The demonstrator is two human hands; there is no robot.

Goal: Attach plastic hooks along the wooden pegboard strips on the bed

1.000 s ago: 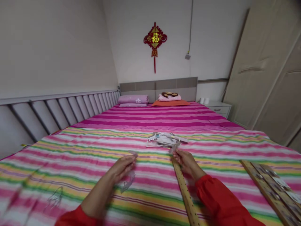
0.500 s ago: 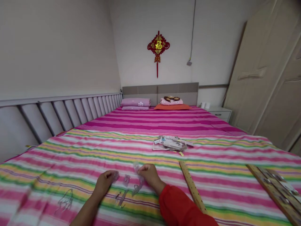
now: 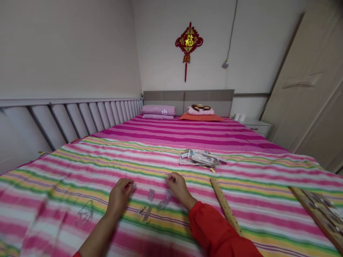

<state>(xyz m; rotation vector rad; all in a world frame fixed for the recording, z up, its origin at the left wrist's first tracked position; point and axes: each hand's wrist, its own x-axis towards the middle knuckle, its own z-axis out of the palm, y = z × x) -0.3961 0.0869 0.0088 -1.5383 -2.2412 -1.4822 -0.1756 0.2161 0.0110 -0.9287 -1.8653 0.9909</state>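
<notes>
My left hand [image 3: 119, 197] is closed in a pinch. A sliver of a small clear plastic bag shows at its fingertips, mostly hidden by the fingers. My right hand [image 3: 179, 186], in a red sleeve, is also pinched, and whatever it may hold is too small to make out. Between the hands lie a small clear bag of hardware [image 3: 151, 193] and another clear bag [image 3: 164, 203] with small metal pieces. Metal hooks [image 3: 145, 213] rest on the striped sheet just below them. Left of my left forearm is a tangle of thin wire [image 3: 85, 213].
A perforated wooden strip [image 3: 225, 205] lies right of my right hand. Farther right is a wooden board with metal fittings [image 3: 318, 210]. Beyond the hands sits a pile of clear packaging [image 3: 199, 158]. A padded rail [image 3: 88, 116] borders the bed's left side.
The view has shifted, moving the scene rightward and slightly up. The clear bag seen at my right fingertips no longer shows there. Less of the bag at my left fingertips is visible.
</notes>
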